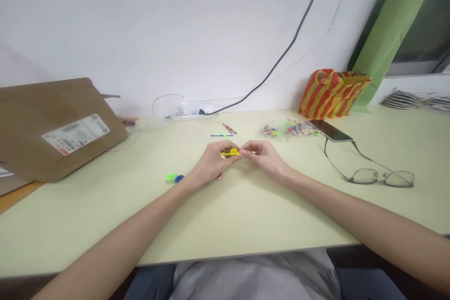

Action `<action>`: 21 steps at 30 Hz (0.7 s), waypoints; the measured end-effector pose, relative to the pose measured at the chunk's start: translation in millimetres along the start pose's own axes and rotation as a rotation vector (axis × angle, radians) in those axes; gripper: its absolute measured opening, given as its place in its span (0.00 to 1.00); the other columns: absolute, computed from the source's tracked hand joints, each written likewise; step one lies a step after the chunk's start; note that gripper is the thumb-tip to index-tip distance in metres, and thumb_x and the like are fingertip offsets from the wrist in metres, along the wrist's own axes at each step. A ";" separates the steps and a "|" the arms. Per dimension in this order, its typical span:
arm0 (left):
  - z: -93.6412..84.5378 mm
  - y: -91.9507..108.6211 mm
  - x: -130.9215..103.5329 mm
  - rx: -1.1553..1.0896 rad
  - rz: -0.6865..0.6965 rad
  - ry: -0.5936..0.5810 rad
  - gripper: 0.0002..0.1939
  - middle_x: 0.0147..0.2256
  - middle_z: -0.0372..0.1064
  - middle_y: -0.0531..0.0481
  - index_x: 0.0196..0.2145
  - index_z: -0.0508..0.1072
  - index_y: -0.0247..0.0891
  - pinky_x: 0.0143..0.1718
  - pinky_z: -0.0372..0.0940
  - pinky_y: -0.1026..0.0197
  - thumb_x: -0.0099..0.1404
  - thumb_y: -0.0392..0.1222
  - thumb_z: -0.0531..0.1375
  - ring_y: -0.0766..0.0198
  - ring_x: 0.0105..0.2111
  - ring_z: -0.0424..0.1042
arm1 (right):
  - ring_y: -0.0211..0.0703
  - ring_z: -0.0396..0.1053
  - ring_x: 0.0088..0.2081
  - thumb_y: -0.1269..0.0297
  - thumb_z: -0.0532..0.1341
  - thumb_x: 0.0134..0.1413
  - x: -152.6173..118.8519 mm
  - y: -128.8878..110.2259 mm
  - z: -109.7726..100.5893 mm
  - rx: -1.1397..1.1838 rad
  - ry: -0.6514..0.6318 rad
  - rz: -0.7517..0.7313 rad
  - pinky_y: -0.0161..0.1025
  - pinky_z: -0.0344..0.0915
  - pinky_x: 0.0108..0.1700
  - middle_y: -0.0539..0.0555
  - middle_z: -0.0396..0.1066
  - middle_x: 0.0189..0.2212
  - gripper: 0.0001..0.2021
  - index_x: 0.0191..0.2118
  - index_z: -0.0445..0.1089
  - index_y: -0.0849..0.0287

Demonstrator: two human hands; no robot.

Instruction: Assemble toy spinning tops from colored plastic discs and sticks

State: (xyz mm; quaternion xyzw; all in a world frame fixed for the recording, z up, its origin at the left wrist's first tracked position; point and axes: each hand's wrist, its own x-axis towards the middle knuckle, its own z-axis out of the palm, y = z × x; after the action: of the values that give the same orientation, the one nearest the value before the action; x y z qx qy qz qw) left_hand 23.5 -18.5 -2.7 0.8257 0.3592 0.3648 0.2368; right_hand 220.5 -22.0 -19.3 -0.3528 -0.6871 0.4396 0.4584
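A small yellow plastic toy piece (230,153), with a round part and a straight stick-like part, is between my hands above the table. My left hand (214,157) is closed on it with thumb and fingers. My right hand (263,155) pinches at its right end; the fingertips hide the exact contact. A green round piece (170,177) and a blue one (179,178) lie by my left wrist, and a red piece (219,176) is mostly hidden beneath it. Beyond my hands are a blue stick (221,135), a light green one (226,136) and crossed red and black sticks (229,129).
Clear bags of colourful pieces (274,131) lie at the back, near a phone (331,131) and eyeglasses (365,176). A striped bag (333,93) stands against the wall. A cardboard box (52,122) is at the left; a power strip (193,116) lies at the back.
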 end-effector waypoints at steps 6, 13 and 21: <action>1.9 -1.2 -1.0 0.146 0.091 -0.041 0.10 0.35 0.72 0.51 0.42 0.78 0.38 0.38 0.62 0.62 0.70 0.44 0.59 0.64 0.34 0.69 | 0.44 0.70 0.37 0.51 0.66 0.55 3.2 3.8 -2.7 -0.083 0.027 -0.069 0.39 0.64 0.40 0.55 0.75 0.34 0.15 0.34 0.74 0.61; -2.3 3.2 -1.7 0.364 0.193 -0.078 0.10 0.32 0.65 0.50 0.38 0.76 0.38 0.33 0.58 0.63 0.72 0.42 0.56 0.64 0.31 0.65 | 0.43 0.70 0.35 0.50 0.65 0.55 -0.4 0.2 -0.8 -0.117 0.018 -0.105 0.39 0.64 0.40 0.53 0.75 0.32 0.16 0.32 0.72 0.60; -0.2 -0.2 -2.7 0.347 0.226 -0.092 0.05 0.33 0.65 0.51 0.38 0.73 0.38 0.36 0.60 0.62 0.70 0.37 0.56 0.64 0.33 0.66 | 0.43 0.70 0.35 0.53 0.66 0.56 -5.0 -5.5 3.2 -0.216 0.020 -0.149 0.40 0.65 0.41 0.53 0.74 0.30 0.13 0.31 0.72 0.59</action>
State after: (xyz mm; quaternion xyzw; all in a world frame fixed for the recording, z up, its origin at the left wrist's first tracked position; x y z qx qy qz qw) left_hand 22.0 -20.4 -3.8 0.9049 0.3106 0.2837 0.0648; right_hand 218.6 -29.4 -16.5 -0.3523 -0.7501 0.3242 0.4561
